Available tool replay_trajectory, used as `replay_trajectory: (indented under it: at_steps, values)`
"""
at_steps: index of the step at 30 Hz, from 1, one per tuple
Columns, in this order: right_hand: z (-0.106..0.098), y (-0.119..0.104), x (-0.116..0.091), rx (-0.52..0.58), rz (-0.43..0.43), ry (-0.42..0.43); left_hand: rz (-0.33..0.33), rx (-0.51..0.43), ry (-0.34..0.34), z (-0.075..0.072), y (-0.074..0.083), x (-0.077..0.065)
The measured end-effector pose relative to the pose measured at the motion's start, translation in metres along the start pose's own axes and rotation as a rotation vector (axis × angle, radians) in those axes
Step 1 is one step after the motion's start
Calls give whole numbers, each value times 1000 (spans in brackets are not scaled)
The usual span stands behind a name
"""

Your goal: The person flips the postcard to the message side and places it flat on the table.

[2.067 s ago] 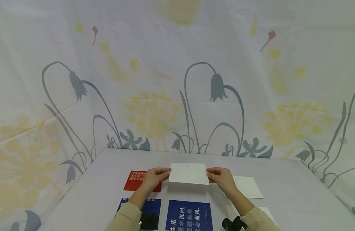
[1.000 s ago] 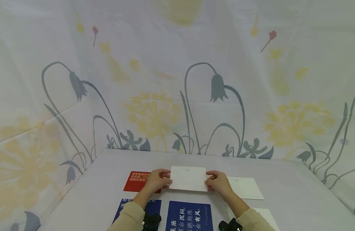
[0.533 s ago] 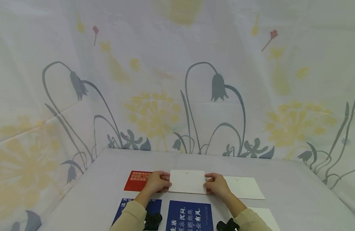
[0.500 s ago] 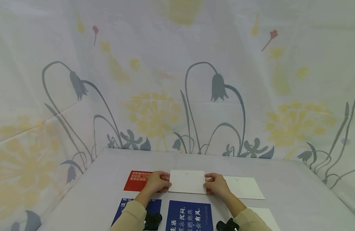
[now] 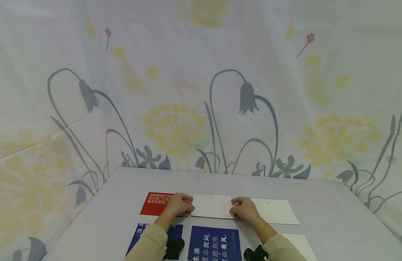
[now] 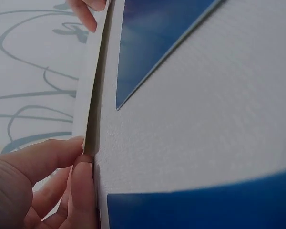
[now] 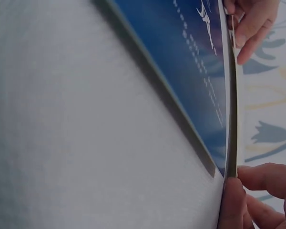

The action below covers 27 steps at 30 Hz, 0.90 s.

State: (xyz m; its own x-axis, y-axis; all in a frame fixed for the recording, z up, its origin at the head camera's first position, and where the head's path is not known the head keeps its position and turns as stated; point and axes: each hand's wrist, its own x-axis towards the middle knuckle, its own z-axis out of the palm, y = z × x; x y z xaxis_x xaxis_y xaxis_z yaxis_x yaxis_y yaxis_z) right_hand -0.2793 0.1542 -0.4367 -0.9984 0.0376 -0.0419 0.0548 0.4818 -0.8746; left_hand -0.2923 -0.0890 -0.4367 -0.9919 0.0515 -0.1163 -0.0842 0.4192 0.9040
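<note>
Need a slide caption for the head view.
Both hands, left hand and right hand, pinch a white card over the table.

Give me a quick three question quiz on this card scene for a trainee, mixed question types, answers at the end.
1. True or false: both hands hold the white card.
2. Which card lies beside the left hand? A red, B green, C black.
3. Fill in: the card nearest the camera, below the held one, is ____ with white text.

Key: 1 true, left hand and right hand pinch its ends. 2 A, the red card. 3 blue, the blue card.

Cards L, R & near; open tabletop (image 5: 194, 179) beyond.
</note>
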Motion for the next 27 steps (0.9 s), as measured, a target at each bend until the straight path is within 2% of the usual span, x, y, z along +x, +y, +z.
replay_trajectory:
  at_steps: [11,17,21,27]
  values:
    - [1,3,4,-65,-16,-7,0,33,39,3,1,-4]
    - [-2,1,3,-40,-5,-10,10,25,36,1,0,-3]
    - [-5,0,3,-34,-16,0,43,0,31,-1,-1,-3]
    - [-11,-1,0,1,-67,16,126,-32,36,-5,-1,-6]
